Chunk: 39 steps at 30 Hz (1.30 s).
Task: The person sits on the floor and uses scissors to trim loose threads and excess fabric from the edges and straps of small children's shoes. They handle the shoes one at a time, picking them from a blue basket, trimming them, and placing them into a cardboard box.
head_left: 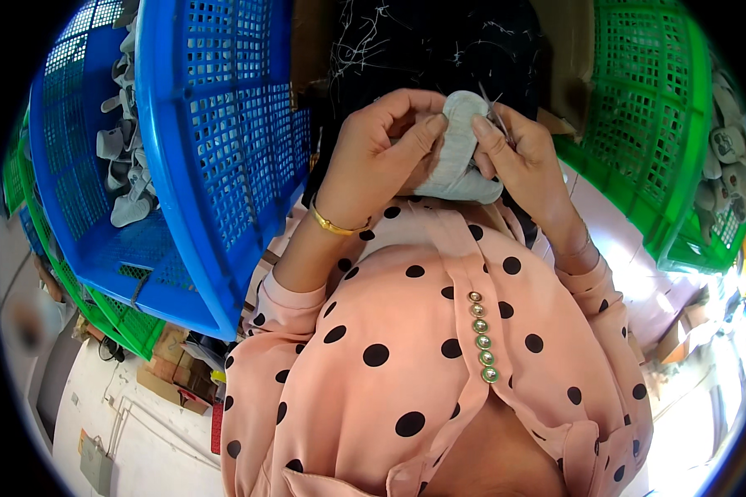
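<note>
While a small pale grey fabric piece (460,145) is held up in front of the chest, it is pinched from both sides: the left hand (381,153) is closed on its left edge, thumb and curled fingers clamping the cloth, and the right hand (522,161) is closed on its right edge, with a thin metal tool (493,109), probably small snips or tweezers, gripped between the fingers and pointing up past the top of the piece. The fabric is judged soft, light and floppy, not fragile and not slippery; the lower part is seen drooping in folds below the hands, so it is best taken near the rounded upper edge, where it is stretched taut between the two grips. A gold bangle (333,224) is worn on the left wrist. A blue mesh basket (215,149) is stood at the left, with grey pieces (124,157) heaped in a second blue basket behind it; a green mesh basket (646,108) is stood at the right, with more grey pieces (725,157) beyond. A pink polka-dot blouse (406,356) fills the lower frame, and dark cloth with loose threads (423,41) lies above the hands
</note>
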### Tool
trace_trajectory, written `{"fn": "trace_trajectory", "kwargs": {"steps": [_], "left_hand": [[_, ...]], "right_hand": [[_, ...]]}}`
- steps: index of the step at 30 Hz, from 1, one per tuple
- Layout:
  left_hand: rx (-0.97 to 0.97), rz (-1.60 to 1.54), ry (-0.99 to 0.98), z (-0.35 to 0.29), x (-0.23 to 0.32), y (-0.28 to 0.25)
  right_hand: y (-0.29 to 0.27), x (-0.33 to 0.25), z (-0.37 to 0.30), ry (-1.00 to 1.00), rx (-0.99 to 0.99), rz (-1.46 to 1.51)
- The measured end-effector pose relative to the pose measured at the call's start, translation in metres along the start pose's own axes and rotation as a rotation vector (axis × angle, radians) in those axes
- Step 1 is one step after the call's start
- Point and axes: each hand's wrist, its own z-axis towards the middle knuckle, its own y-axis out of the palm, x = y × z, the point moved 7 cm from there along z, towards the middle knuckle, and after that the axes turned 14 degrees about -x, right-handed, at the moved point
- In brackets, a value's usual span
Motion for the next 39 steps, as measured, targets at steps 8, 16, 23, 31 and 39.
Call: {"fn": "trace_trajectory", "kwargs": {"steps": [8,16,23,31,39], "left_hand": [[-0.074,-0.028,-0.104,0.006,-0.009,0.005],[-0.019,-0.113,-0.196,0.001,-0.013,-0.006],[-0.009,-0.096,-0.176,0.0,-0.014,-0.009],[0.016,-0.082,-0.193,-0.003,-0.012,-0.007],[0.041,-0.108,-0.203,-0.003,-0.015,-0.002]], "right_hand": [[-0.016,-0.027,-0.005,-0.179,0.276,-0.563],[-0.059,-0.034,-0.016,-0.092,0.496,-0.644],[-0.016,-0.047,-0.028,-0.166,0.27,-1.144],[-0.007,-0.045,-0.023,-0.195,0.261,-1.306],[-0.007,-0.043,-0.023,-0.124,0.239,-1.312]]}}
